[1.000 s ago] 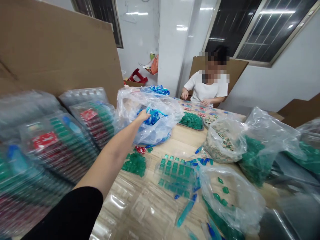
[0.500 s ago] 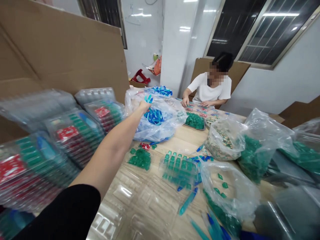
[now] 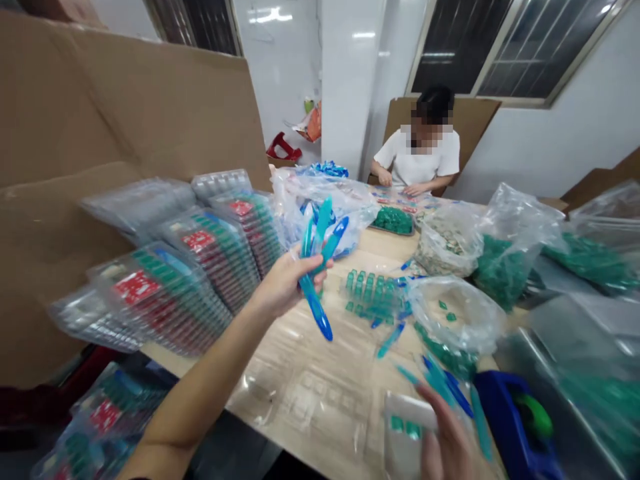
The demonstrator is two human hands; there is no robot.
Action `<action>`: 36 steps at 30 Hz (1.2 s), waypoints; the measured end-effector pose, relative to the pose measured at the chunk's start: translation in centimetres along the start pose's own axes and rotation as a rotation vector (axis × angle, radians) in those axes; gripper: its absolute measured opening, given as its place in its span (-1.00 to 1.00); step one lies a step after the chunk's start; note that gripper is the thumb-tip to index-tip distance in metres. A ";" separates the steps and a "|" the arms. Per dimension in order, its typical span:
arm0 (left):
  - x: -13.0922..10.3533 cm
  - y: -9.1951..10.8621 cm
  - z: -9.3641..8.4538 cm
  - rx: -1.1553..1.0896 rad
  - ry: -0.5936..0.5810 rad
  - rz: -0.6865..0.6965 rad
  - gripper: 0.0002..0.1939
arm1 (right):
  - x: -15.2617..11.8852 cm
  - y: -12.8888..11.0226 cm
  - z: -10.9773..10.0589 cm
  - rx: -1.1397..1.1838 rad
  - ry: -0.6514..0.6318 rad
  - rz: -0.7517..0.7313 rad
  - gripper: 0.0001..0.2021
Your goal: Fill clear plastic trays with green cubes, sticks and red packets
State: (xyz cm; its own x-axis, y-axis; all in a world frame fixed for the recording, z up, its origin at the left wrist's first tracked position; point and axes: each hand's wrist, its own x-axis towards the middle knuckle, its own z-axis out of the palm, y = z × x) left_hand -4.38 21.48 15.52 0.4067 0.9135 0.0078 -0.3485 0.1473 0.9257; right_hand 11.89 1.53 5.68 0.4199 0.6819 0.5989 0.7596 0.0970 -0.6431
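Note:
My left hand is closed around several long blue and teal translucent plastic sticks with pointed ends, held up over the table and fanned out at different angles. My right hand is at the lower right, blurred and partly cut off by the frame edge, its visible fingers apart. Beside it lies a small pale, clear-looking pack showing green pieces; whether the fingers touch it I cannot tell. More blue and teal sticks lie just beyond that hand. Clear empty blister trays cover the near tabletop.
Stacks of filled blister packs stand at left against cardboard. Bags of blue sticks and green pieces, a blue tape dispenser and a grey bin surround the table. A co-worker sits opposite.
My left hand has come back from the bag of blue sticks toward me, bringing several sticks. My right hand has entered at the lower right. The view has shifted.

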 end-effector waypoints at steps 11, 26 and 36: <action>-11.1 -5.3 2.2 -0.230 -0.288 -0.268 -0.74 | 3.8 -6.8 2.1 0.845 -0.315 0.274 -0.86; -14.0 -5.0 1.5 -0.314 -0.365 -0.404 -0.79 | 2.0 -6.8 0.9 1.206 -0.420 0.463 -0.85; -14.2 -5.6 0.5 -0.134 -0.148 -0.318 -0.72 | 1.6 -6.3 2.0 1.258 -0.259 0.529 -0.82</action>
State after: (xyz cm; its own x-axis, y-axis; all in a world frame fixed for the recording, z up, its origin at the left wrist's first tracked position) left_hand -7.82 7.50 10.37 0.6265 0.7509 -0.2086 -0.2884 0.4721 0.8331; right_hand 6.80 3.42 9.73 0.3058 0.9423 0.1361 -0.4696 0.2736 -0.8394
